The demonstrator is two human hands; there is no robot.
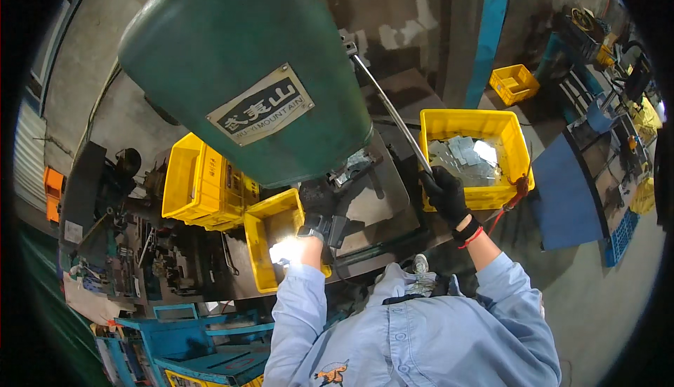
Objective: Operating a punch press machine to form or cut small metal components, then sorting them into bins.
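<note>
My right hand (447,194), in a black glove, is wrapped round the lower end of a long metal lever (390,106). The lever slants up to the side of a large green machine head (246,50). Below the head, my gloved left hand (317,201) reaches in beside the worktable (379,208); its fingers blend into the dark, so their pose and any thing in them are unclear. A shiny metal part (352,166) shows under the head's lower edge. Close to my left wrist stands an open yellow bin (261,247), with a bright glare near its side.
Right of the lever, a yellow crate (477,117) holds several flat metal plates (463,152). Stacked yellow crates (200,183) stand left of the machine. A blue panel (569,190) and a small yellow crate (514,83) are farther right. Tools and metal parts crowd the left.
</note>
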